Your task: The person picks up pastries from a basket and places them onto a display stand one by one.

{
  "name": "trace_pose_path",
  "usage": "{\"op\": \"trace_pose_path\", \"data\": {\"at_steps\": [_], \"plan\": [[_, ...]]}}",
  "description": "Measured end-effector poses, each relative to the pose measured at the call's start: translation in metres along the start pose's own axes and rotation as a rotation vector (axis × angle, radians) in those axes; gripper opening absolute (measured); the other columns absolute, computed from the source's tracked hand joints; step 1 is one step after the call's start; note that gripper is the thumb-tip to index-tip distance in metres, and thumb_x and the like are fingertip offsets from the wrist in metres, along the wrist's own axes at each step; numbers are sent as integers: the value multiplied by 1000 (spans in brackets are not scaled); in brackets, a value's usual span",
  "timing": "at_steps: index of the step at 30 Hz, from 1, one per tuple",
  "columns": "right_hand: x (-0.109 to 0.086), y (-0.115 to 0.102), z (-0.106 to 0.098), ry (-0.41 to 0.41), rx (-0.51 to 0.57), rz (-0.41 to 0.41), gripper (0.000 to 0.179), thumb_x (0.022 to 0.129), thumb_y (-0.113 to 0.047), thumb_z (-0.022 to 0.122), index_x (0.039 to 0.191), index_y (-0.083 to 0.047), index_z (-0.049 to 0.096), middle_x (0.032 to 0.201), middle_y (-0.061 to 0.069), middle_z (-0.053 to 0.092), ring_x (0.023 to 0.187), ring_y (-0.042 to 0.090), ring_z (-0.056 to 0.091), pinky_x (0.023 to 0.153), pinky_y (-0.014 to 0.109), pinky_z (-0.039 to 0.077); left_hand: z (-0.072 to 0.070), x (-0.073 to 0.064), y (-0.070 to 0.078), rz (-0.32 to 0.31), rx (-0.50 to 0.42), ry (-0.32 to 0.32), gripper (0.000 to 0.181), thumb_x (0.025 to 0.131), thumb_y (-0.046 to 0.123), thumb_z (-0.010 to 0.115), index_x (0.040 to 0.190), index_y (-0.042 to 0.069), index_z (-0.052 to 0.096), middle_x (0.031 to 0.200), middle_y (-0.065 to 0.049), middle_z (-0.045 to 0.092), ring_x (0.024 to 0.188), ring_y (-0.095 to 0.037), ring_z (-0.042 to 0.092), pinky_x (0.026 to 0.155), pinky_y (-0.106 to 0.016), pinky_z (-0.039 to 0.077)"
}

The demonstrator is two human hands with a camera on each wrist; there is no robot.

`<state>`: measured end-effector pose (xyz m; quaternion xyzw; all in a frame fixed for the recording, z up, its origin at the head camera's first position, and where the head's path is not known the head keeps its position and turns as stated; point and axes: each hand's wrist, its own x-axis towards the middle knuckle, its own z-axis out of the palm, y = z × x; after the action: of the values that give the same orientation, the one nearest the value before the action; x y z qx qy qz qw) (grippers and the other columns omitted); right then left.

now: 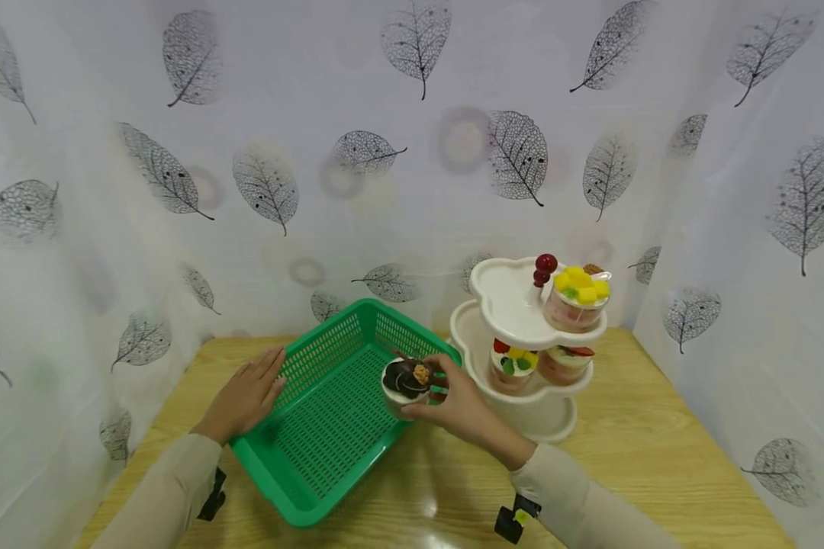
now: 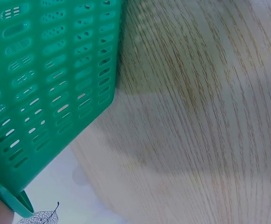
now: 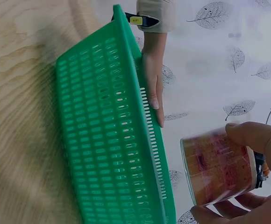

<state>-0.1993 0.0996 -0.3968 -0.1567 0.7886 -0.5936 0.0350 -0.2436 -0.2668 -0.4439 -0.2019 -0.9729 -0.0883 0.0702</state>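
Note:
A dessert cup topped with dark chocolate and a nut-like piece is gripped by my right hand above the right side of the green basket. In the right wrist view the thumb and fingers hold the clear cup, which shows brown and pink layers. My left hand rests with straight fingers on the basket's left rim. The left wrist view shows the slotted basket wall and only a bit of that hand at the lower left corner.
A white tiered stand with a red knob stands to the right. On it are a mango-topped cup, a fruit-topped cup and another cup. Leaf-printed curtains surround the wooden table.

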Motion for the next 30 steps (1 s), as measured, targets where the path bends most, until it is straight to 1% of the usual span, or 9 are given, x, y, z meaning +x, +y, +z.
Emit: {"op": "trace_pose_path", "data": {"at_steps": [5, 9, 14, 19, 22, 26, 30], "plan": [[-13, 11, -6, 19, -13, -39, 66, 73, -11, 84, 127, -2, 48, 122, 17, 54, 112, 33, 56, 95, 43, 51, 0, 0, 0, 1, -8, 3, 55, 105, 27, 36, 148, -6, 27, 153, -24, 27, 140, -42, 25, 114, -56, 19], [-24, 19, -12, 44, -47, -67, 68, 73, -14, 85, 128, -1, 47, 123, 17, 56, 116, 34, 54, 95, 43, 51, 2, 1, -2, 3, -7, 10, 55, 105, 28, 35, 148, -5, 27, 153, -23, 27, 140, -42, 24, 114, -57, 18], [-37, 30, -19, 82, -81, -49, 69, 70, -16, 86, 128, -4, 49, 123, 14, 57, 115, 34, 55, 93, 41, 52, 6, 1, -4, 10, -13, 24, 56, 105, 28, 38, 149, -5, 27, 153, -23, 28, 140, -42, 24, 114, -57, 19], [-46, 44, -28, 94, -117, -32, 69, 68, -18, 88, 125, -3, 52, 121, 15, 59, 115, 34, 56, 92, 36, 53, 6, 0, -4, 13, -8, 22, 55, 105, 28, 37, 149, -5, 27, 153, -23, 28, 140, -42, 24, 114, -57, 19], [-52, 54, -34, 99, -132, -13, 71, 68, -18, 88, 127, -3, 52, 123, 15, 59, 116, 34, 56, 92, 33, 53, 6, 0, -5, 7, -1, 16, 55, 105, 28, 36, 149, -5, 27, 154, -23, 27, 141, -42, 24, 114, -57, 18], [-59, 68, -41, 95, -147, 0, 73, 68, -17, 88, 129, -2, 51, 126, 15, 58, 117, 34, 55, 93, 34, 52, 5, 0, -4, 2, -5, 14, 55, 105, 27, 36, 149, -5, 27, 154, -22, 26, 141, -41, 23, 114, -56, 18], [-66, 78, -48, 93, -149, -7, 72, 69, -16, 87, 129, -2, 52, 127, 16, 58, 117, 36, 55, 92, 35, 53, 4, 0, -3, 3, -6, 17, 54, 105, 26, 37, 148, -5, 27, 153, -23, 28, 140, -42, 25, 114, -56, 18]]}}
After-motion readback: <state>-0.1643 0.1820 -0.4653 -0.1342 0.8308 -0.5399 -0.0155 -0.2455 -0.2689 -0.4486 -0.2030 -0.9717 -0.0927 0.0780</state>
